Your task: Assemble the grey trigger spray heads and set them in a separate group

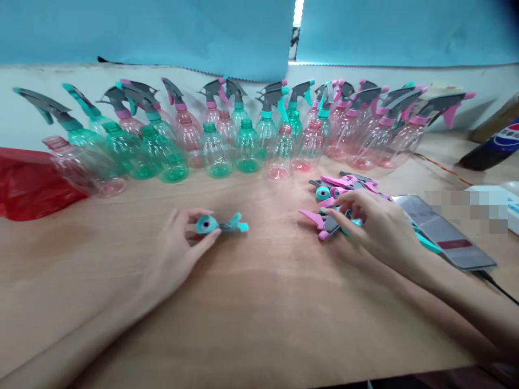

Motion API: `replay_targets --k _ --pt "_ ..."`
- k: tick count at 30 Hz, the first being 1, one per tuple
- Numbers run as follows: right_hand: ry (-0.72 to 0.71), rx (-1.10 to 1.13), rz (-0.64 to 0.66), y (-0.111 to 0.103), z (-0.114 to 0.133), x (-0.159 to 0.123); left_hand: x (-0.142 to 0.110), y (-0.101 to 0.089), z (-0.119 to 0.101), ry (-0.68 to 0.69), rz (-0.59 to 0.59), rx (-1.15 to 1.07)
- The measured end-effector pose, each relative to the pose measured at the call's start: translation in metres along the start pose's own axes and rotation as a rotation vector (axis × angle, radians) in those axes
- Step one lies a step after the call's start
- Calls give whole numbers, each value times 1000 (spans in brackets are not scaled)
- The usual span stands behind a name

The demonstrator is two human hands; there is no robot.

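Brown wooden tabletop underlies a left hand pinching a turquoise-and-grey plastic sprayer, a right hand, grip unclear, over pink-and-grey sprayers, and translucent bottles, many topped, several open.

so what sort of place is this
Probably a small workshop, though a home work table is possible. The clues: rows of pink and green bottles, some topped with sprayers and some bare-necked, and a pile of loose spray heads on the wooden table.
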State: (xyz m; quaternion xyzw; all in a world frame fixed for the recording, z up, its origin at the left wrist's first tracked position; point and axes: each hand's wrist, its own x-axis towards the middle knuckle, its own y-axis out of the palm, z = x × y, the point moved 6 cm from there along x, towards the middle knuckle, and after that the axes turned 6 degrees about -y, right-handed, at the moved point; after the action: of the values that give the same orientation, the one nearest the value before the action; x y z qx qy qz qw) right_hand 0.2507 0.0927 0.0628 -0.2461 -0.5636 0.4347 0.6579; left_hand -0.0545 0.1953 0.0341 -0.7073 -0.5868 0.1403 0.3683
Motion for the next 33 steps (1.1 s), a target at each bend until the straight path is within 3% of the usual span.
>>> replay_targets --k 2,4,7,11,17,22,28,33 --pt "49 -243 -12 -4 -14 0 11 -14 23 -28 -150 59" --pt "91 -381 50 -1 -22 0 22 -23 36 -40 -198 148" --pt "105 -433 190 9 -24 0 36 -28 30 32 -253 520" --pt "128 -394 317 20 -19 7 43 -19 15 80 -203 684" --pt "100 -204 500 35 -5 25 23 -1 -13 200 -193 834" --pt "-13 -42 584 52 14 35 20 9 -17 251 -122 849" --pt "-54 80 559 65 29 35 24 18 -8 270 -23 808" --pt "-124 476 454 65 48 29 7 21 -27 362 -84 730"
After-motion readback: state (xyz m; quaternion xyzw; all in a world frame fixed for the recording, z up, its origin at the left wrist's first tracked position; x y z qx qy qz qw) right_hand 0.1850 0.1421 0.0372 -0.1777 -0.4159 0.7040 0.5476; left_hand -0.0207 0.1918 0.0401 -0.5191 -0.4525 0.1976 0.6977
